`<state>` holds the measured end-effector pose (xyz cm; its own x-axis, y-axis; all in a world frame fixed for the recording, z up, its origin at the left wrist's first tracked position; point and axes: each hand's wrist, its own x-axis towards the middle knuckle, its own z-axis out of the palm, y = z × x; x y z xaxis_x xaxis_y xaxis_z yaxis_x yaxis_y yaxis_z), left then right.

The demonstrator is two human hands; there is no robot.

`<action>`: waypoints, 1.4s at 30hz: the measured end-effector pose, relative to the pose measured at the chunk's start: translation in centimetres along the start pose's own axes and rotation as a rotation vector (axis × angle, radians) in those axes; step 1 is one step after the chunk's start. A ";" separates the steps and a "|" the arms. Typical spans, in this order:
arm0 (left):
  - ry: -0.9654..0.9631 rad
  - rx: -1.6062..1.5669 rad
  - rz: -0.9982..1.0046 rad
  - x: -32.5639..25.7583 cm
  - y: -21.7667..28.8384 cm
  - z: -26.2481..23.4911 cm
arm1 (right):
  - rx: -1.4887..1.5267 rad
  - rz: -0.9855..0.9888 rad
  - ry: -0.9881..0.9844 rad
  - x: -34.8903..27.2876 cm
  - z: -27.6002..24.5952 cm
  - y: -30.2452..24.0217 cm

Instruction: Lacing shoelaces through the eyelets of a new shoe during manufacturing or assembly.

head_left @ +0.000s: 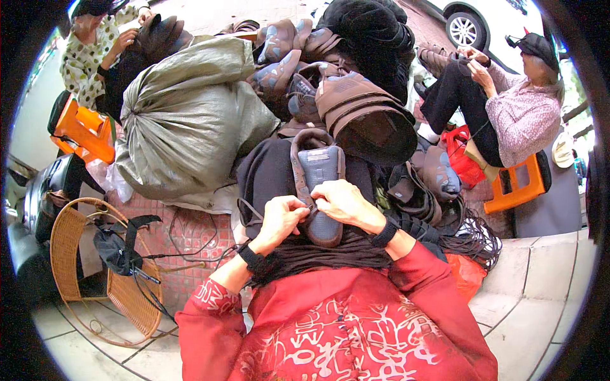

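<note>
A brown shoe upper [323,168] with a blue-grey tongue lies across my lap, its heel opening pointing away from me. At its left edge my left hand [279,219] is closed in a pinch on a thin dark shoelace [251,208], which loops out to the left. My right hand [346,203] lies over the upper, thumb and finger pinching its edge close to my left fingertips. The exact spot between the fingertips is too small to make out. A bundle of dark laces [324,257] rests across my lap, under the near end of the upper.
Beyond my knees stand nested brown uppers [368,117] and a heap of more. A tied grey-green sack [184,120] bulges at left. A wicker chair [133,298] is near left; laces [473,241] spill at right. Two people sit by orange stools [86,133], handling uppers.
</note>
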<state>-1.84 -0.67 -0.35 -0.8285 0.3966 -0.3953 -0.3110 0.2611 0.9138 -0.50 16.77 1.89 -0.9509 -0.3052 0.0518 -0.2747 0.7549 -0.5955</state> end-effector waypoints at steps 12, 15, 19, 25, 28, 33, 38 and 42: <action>0.098 0.326 0.243 0.6 -0.2 0.8 | 0.069 0.011 -0.080 0.4 -0.3 -0.5; -0.046 -0.044 -0.074 0.6 -0.1 0.7 | 0.113 0.080 -0.080 0.1 -0.1 -0.8; 0.210 0.788 0.606 -0.7 1.3 -0.3 | -0.189 -0.116 0.129 -0.6 1.0 -1.1; -0.054 0.924 0.678 1.3 3.1 -2.4 | -0.284 -0.361 0.178 0.7 0.4 0.1; -0.130 0.879 0.773 2.7 2.7 -3.3 | -0.281 -0.377 0.143 1.0 0.4 0.6; -0.161 0.882 0.867 3.5 2.1 -3.2 | -0.307 -0.343 0.057 1.1 0.2 1.0; -0.105 0.809 0.889 3.3 1.6 -3.1 | -0.229 -0.393 -0.026 1.8 -0.1 1.3; -0.108 0.741 0.908 3.7 1.4 -3.2 | -0.173 -0.441 -0.074 2.7 -0.5 1.5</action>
<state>-6.81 -1.66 -0.25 -0.5519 0.7637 0.3350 0.7493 0.2778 0.6011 -3.58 17.40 1.57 -0.7275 -0.6538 0.2081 -0.6751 0.6277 -0.3876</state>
